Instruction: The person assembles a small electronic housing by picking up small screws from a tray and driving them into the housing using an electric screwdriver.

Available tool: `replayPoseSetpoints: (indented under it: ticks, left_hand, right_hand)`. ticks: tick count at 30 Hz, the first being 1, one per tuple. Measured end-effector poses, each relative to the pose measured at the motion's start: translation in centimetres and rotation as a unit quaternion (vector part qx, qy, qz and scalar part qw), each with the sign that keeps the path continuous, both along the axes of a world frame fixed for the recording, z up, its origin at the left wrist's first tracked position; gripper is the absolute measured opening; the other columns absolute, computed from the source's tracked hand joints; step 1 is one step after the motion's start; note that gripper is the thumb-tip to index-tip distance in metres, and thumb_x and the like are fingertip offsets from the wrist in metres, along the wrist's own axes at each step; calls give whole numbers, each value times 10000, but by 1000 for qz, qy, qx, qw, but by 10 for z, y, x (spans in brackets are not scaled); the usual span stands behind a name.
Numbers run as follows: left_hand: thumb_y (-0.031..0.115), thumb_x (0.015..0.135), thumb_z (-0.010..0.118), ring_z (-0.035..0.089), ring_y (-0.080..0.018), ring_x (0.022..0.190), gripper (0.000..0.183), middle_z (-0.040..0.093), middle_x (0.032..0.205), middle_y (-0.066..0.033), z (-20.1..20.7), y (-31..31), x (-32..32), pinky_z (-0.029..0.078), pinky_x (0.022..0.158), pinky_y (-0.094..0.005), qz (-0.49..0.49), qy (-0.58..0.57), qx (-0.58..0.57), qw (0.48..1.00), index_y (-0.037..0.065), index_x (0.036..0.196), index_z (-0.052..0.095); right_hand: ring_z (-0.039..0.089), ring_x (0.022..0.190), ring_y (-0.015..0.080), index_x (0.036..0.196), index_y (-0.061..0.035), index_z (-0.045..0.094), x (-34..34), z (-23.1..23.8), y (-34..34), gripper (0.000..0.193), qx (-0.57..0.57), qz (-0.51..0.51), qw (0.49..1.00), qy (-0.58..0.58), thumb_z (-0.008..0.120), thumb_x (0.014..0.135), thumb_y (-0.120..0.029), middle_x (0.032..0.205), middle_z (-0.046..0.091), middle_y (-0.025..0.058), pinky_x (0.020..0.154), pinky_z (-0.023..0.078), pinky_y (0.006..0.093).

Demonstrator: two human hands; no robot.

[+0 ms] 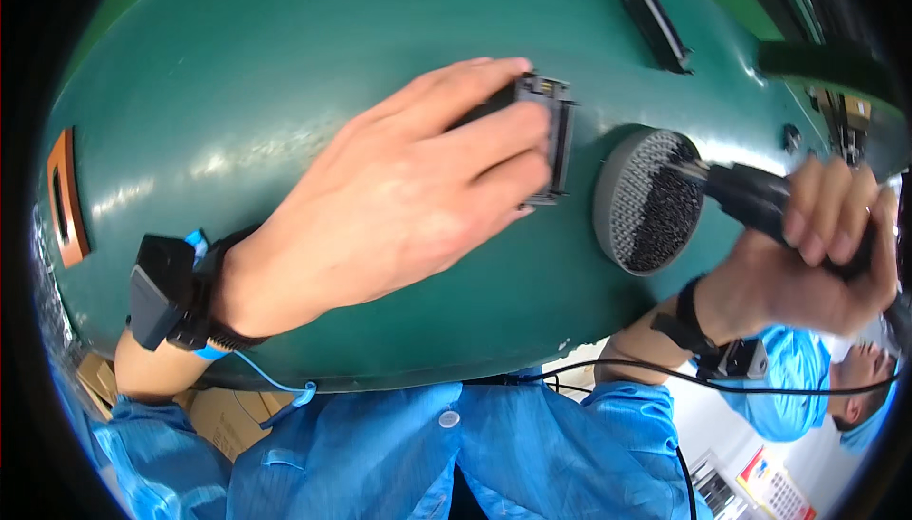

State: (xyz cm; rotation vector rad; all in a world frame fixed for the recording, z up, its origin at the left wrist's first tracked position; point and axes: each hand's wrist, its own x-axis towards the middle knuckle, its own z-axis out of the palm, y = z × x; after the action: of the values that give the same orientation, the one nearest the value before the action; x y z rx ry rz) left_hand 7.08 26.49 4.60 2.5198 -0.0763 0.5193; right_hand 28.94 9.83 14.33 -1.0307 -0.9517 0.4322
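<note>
My left hand (408, 173) is closed around a black and grey rectangular plastic part (551, 140), holding it on the green table mat. The fingers cover much of the part's left side. In my right hand (807, 273) is a black electric screwdriver (746, 192), its tip pointing left. That tip is over the small dark screws (665, 221) in a round grey dish (609, 216). Whether a screw sits on the tip cannot be made out. The screws fill the right half of the dish; its dimpled bottom shows on the left.
A long narrow black part (657, 28) lies at the far right of the green table (285, 74). An orange-brown frame piece (66, 197) rests near the left edge. A black cable (760, 389) runs below my right wrist. Another person in blue (784, 382) appears at the lower right.
</note>
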Motion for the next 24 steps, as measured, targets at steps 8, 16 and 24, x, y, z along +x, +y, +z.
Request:
replayPoseSetpoints:
  ticks: [8,16,24]
  left_hand:
    - [121,692,848,568,-388,1300,491,618,1281,-122,-10,-4,-1,531,1052,-472,7,-27,-12,1000,2,1139,682]
    - [100,636,867,592,-382,1266,510,621,1260,-125,-7,-7,5,552,1018,-456,16,-24,-7,1000,-5,1102,688]
    - [101,628,867,603,-372,1242,498,620,1239,-110,-7,-10,4,568,979,-443,20,-18,-7,1000,1,1084,693]
  right_hand:
    - [458,496,135,956,-51,452,-39,-3,5,175,32,84,994,58,540,955,-201,665,497,25,526,468,283]
    - [467,502,154,1002,-32,444,-52,-21,15,214,18,79,997,13,544,970,-218,667,495,29,509,456,290]
    - [465,493,137,987,-41,460,-55,-25,18,207,26,82,996,5,557,954,-221,657,493,21,490,439,276]
